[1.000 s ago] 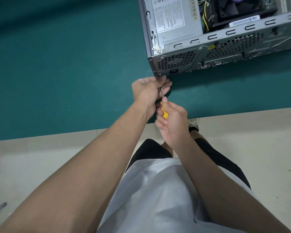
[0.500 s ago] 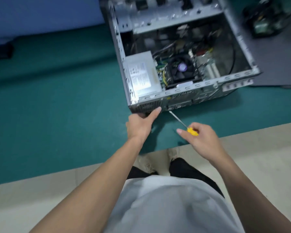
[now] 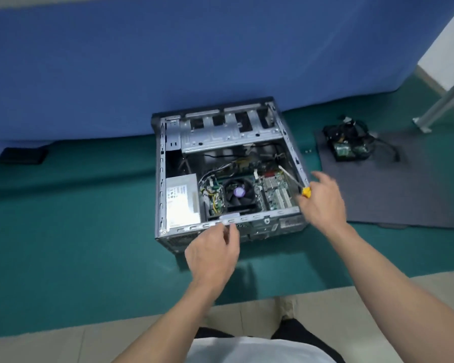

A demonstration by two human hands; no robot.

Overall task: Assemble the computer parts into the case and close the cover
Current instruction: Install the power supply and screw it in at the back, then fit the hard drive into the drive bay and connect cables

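The open computer case (image 3: 161, 179) lies on the green floor mat (image 3: 63, 218). The right hand (image 3: 323, 203) grips a yellow-handled screwdriver (image 3: 306, 192) over the case's right wall, its forefinger stretched out. The left hand (image 3: 212, 254) hangs at the near rim with its fingers (image 3: 232, 231) loosely curled and holding nothing; blur hides any contact. The dark side cover (image 3: 378, 195) lies flat to the right.

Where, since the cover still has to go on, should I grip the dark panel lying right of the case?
Probably grip the panel's bare near edge, from the front: it lies flat on the floor, and a part with cables sits on its far left corner, so lift that off first.
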